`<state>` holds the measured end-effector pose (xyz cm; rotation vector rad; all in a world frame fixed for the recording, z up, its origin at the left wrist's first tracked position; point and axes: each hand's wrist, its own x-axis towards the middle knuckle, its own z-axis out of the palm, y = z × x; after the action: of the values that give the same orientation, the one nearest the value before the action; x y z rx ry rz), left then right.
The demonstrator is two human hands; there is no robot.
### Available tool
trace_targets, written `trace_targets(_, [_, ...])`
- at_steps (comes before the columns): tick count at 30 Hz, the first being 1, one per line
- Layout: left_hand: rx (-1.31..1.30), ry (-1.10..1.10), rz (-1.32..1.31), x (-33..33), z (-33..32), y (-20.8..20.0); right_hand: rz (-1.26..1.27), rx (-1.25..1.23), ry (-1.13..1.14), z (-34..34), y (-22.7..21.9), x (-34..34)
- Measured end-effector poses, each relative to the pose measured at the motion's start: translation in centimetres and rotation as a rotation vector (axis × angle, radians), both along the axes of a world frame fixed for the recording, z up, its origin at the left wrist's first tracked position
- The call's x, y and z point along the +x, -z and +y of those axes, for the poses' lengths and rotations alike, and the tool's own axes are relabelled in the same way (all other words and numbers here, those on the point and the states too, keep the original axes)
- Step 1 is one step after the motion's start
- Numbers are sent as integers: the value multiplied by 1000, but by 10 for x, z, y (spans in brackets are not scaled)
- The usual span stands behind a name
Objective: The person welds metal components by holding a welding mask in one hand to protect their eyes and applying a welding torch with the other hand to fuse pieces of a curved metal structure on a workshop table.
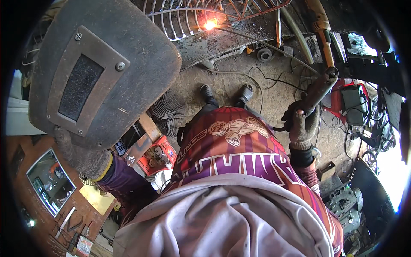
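My left hand [79, 154], in a grey knit glove, is closed at the lower edge of a dark welding shield [147, 64]. The shield has a rectangular dark window, and its handle is hidden behind it. To the right, my gloved right hand [303, 130] wraps round an electrode holder [317, 91]. From the holder's jaws a thin welding rod [269, 46] runs up and left. Its far end meets a bright glowing spot [210, 25] on a curved metal grille [182, 20] of parallel bars.
Cables [257, 79] lie across the concrete floor [192, 85] near my feet. Wire coils [167, 107] and a red crate [158, 156] stand at the left, above a brown board with a mirror [51, 182]. At the right are a red-framed machine [353, 100] and a metal engine part [344, 205].
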<state>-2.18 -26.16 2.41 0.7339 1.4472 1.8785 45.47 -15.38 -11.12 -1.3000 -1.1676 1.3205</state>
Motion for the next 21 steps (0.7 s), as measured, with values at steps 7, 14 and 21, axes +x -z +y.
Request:
trace_targets(7, [-251,-322,859,-33,-32,32,-29,-24,-3,0,-5,-2])
trace_targets(14, [-90,-243,361,-6,-11,24,-49,-6,-15,1,-5,-5])
trace_targets(21, [102,99,-203,47,29,5,-37,-12,-16,-1,0,-4])
